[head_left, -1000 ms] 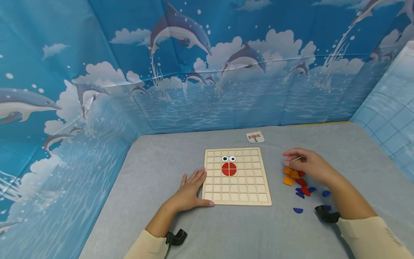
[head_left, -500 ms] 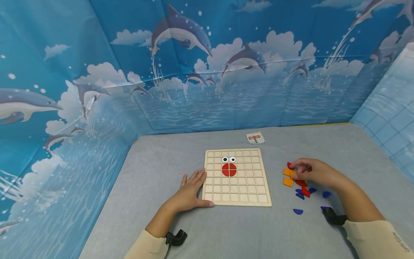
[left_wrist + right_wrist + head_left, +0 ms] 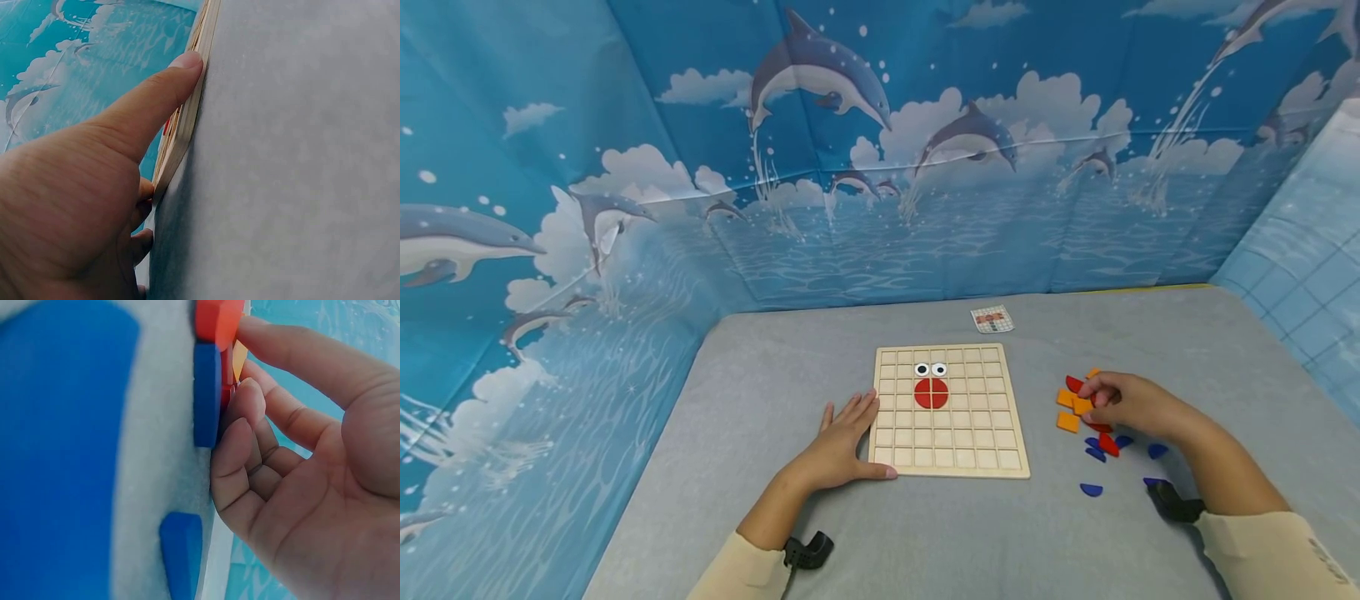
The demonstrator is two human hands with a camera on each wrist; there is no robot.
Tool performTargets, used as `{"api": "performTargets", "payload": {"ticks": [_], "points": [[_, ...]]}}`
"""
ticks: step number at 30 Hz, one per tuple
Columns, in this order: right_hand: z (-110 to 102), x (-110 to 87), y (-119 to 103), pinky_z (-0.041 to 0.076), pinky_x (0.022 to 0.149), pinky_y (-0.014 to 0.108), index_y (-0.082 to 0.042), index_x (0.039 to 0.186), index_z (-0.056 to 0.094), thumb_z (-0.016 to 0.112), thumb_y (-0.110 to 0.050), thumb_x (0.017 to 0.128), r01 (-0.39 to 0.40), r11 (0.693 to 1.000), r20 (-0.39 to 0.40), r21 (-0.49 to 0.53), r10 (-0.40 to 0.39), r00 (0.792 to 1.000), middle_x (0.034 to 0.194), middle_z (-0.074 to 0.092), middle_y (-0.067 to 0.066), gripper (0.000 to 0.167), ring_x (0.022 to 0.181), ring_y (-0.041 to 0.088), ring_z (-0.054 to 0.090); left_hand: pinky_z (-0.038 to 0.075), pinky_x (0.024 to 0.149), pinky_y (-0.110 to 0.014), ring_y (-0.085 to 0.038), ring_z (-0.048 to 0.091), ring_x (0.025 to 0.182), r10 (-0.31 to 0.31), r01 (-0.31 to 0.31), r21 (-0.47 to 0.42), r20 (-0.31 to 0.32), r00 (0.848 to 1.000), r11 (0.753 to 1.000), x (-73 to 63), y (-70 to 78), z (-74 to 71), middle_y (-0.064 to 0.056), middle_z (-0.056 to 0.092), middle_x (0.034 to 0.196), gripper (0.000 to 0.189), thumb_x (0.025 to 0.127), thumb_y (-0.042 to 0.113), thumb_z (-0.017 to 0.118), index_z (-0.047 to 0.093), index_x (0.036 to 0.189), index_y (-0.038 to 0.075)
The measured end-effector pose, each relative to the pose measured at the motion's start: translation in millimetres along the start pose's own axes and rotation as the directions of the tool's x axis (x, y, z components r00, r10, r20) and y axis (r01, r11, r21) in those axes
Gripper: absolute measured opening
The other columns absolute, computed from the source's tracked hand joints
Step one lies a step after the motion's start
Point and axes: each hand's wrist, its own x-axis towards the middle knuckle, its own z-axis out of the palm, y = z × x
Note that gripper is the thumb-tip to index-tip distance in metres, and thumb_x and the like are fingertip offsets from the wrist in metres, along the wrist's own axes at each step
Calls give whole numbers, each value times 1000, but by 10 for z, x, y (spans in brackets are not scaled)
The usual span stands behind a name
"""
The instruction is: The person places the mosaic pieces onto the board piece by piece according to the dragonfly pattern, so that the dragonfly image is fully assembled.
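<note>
In the head view, a wooden grid board (image 3: pixel 973 435) lies mid-table with two round eye pieces (image 3: pixel 930 369) above a red disc (image 3: pixel 931 393) made of quarter pieces. My left hand (image 3: pixel 837 450) rests spread at its near-left corner, the thumb (image 3: pixel 178 75) against the front edge. At the right, my right hand (image 3: pixel 1138 406) bends over a loose pile, thumb and forefinger apart around red and orange pieces. Orange squares (image 3: pixel 1067 421) and a red piece (image 3: pixel 1108 445) lie by its fingertips. The fingers partly hide the pile.
Several blue half-round pieces (image 3: pixel 1092 490) are scattered nearer the front, below the right hand. A small pattern card (image 3: pixel 992 319) lies behind the board. Dolphin-printed cloth (image 3: pixel 850 250) hangs along the table's back and sides.
My right hand has come down toward the front over the pile, and its fingers have shifted slightly among the pieces. An orange piece now shows behind them. The left hand has stayed put.
</note>
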Motion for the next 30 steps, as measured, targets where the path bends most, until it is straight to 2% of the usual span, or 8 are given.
{"api": "performTargets", "payload": {"ticks": [11,18,22,27,30], "points": [[35,22,30,42,61,25,-1,112,60,77,-25,89,-34,999,-12,1,34,999,87,51,4,37,79,19,50,-6,125,-62,-22,3,160,-4,4,-1,8,1000,1000,-1,-7,1,4,8,172,117,78,68,76,15,164,16],[44,14,12,43,58,25,-2,111,61,75,-27,91,1,1000,-38,-16,-1,999,84,52,3,35,74,17,50,-6,125,-62,-23,3,160,-5,5,2,9,1000,1000,-2,3,-6,4,8,172,117,78,67,76,16,164,15],[48,19,-30,45,60,25,-4,113,62,74,-32,92,9,1000,-67,-14,-10,998,89,54,4,37,79,18,51,-6,125,-62,-22,2,160,-6,6,-4,11,1000,1000,-5,6,-7,4,8,172,117,78,67,76,16,164,16],[43,14,-170,51,68,29,-4,120,62,71,-33,95,33,999,-97,-11,-34,995,103,63,8,40,91,23,56,-6,125,-62,-23,3,160,-2,2,-4,6,1000,1000,-5,9,-5,3,9,172,117,78,67,76,16,164,15],[53,-15,-289,54,68,32,-5,121,62,71,-33,95,60,998,-109,0,-60,992,104,66,9,39,90,23,59,-6,125,-62,-23,3,160,-1,1,1,3,1000,1000,-3,9,-3,4,9,172,117,78,67,76,16,164,15]]}}
